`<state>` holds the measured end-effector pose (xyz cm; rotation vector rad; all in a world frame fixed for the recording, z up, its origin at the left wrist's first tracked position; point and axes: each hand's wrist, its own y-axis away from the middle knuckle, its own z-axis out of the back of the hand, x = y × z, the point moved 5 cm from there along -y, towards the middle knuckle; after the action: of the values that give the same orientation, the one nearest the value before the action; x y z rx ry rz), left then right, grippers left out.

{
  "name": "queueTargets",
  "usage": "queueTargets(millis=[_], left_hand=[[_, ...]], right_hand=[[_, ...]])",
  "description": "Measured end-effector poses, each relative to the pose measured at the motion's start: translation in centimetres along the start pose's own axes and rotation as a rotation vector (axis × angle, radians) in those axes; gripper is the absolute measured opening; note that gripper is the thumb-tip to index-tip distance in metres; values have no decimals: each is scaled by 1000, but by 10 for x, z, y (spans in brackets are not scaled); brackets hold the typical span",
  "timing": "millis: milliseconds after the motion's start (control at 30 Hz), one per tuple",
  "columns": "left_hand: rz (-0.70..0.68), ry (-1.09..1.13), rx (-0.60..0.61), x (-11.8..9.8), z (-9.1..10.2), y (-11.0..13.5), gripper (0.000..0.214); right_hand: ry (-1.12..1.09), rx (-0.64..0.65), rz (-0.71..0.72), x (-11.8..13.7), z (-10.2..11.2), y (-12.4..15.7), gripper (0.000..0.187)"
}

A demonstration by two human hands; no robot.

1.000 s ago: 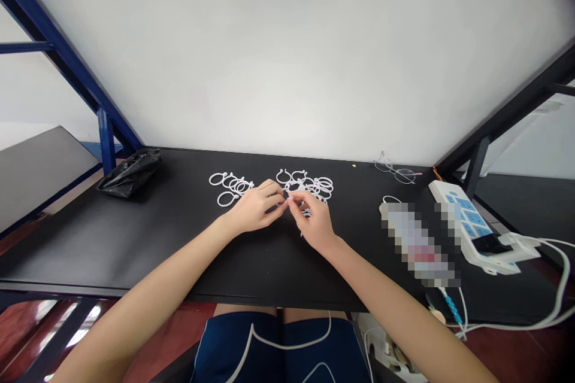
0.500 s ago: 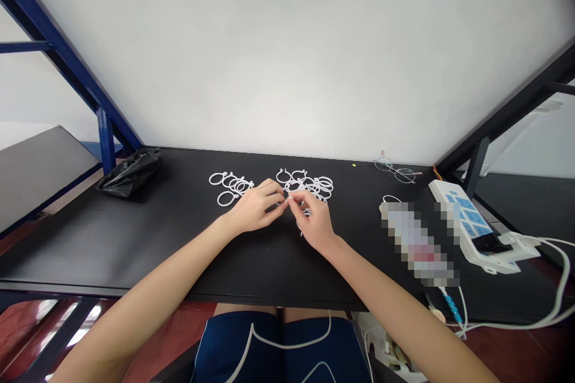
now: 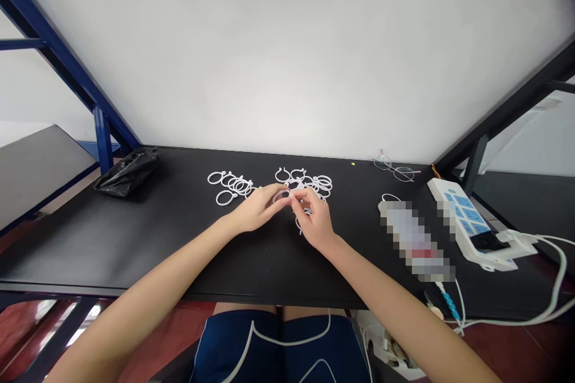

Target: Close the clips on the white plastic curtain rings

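My left hand [image 3: 257, 209] and my right hand [image 3: 314, 218] meet over the middle of a black table [image 3: 148, 233], fingertips pinched together on a small white plastic ring [image 3: 284, 195]. Another white ring hangs partly hidden under my right palm. Behind my right hand lies a pile of several white rings [image 3: 309, 182], some with a gap in them. A second group of white rings [image 3: 229, 185] lies just left of my left hand, near the back of the table.
A crumpled black plastic bag [image 3: 128, 172] sits at the table's back left. A pair of glasses [image 3: 395, 170], a blurred-out object [image 3: 415, 239] and a white power strip [image 3: 469, 221] with cables lie at the right. Blue frame bars rise at left.
My hands have shifted slightly, and the ring between my fingertips now shows more plainly. The view has drifted a little to the left.
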<state>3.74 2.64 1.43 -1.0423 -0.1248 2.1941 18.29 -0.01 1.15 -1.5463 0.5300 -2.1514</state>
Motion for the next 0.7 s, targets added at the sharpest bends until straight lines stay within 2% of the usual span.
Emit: queueTargets(millis=[167,367,700], left_hand=[[8,-70,-19,-1,2,0,34],[8,-40,9,-3,-1,1,35],[41,-46,72,-8,-3,3,32]], right_hand=[[51,-21,35,4,3,-2,16],[-41,11,-13,-2,0,-1,15],[-43,14,7,-2,0,-1,14]])
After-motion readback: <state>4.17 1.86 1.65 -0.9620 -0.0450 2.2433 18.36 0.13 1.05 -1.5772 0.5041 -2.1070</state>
